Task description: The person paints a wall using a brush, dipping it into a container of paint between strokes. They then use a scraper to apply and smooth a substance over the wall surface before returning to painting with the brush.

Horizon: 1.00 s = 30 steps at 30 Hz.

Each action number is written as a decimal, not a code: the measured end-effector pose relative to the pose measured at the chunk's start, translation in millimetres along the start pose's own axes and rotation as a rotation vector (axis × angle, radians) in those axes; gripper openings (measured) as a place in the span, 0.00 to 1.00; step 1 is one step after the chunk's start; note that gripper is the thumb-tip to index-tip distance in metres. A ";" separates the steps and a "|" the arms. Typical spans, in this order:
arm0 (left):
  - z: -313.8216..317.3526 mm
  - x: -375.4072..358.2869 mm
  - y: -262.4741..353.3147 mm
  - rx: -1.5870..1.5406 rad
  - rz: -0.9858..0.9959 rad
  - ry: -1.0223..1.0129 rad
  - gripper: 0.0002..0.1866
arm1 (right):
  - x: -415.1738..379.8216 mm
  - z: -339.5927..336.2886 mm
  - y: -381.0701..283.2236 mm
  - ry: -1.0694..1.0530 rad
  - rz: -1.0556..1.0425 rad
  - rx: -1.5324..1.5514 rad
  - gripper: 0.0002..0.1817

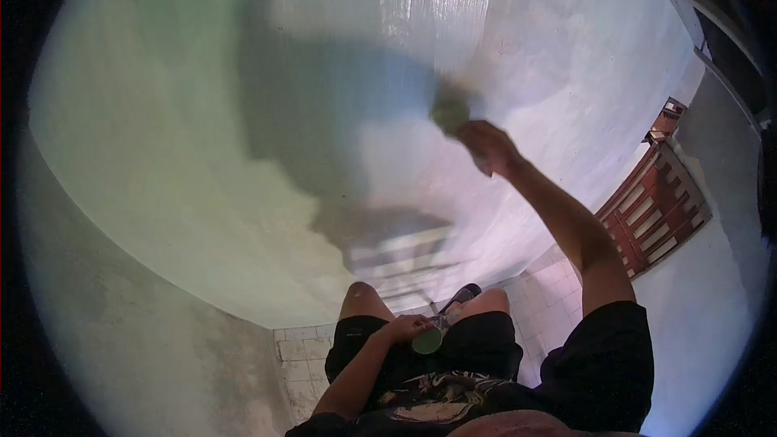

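Observation:
My right hand (488,146) is raised at arm's length, its fingers closed around what looks like a paintbrush (450,113) with a blurred, green-coated head. The brush head is against the pale wall (388,129) or very near it, beside its own shadow. Low down, at my lap, my left hand (407,328) grips a small cup (427,341) by its rim or side. Green liquid that looks like paint shows in the cup. Wet, glossy streaks catch the light on the wall above the brush.
A grey wall (162,332) meets the painted one at a corner on the left. Worn tiles (301,356) cover the floor around my legs. On the right are a reddish-brown slatted wooden piece (655,210) and a curved ledge (704,4) higher up. My shadow falls across the wall.

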<state>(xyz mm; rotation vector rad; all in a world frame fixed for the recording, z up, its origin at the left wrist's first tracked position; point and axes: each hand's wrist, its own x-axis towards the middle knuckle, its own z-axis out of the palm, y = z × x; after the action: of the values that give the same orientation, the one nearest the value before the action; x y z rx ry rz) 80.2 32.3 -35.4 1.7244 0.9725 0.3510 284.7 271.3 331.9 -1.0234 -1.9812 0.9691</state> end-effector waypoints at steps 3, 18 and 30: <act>-4.3 1.5 3.7 0.014 0.012 0.019 0.30 | -1.8 4.6 41.7 -0.012 -0.659 -0.701 0.19; -22.2 -15.1 42.7 -0.057 -0.100 0.048 0.29 | 74.5 -63.1 -70.2 0.680 -1.118 -1.014 0.21; -18.5 -4.0 20.0 -0.044 -0.054 0.029 0.30 | -34.6 77.3 104.4 0.190 -0.607 -0.583 0.29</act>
<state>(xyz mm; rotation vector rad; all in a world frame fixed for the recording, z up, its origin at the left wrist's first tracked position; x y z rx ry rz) 74.4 39.6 -9.5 1.6542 1.0238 0.3605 272.1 261.2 198.5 -0.6790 -2.2510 -0.0379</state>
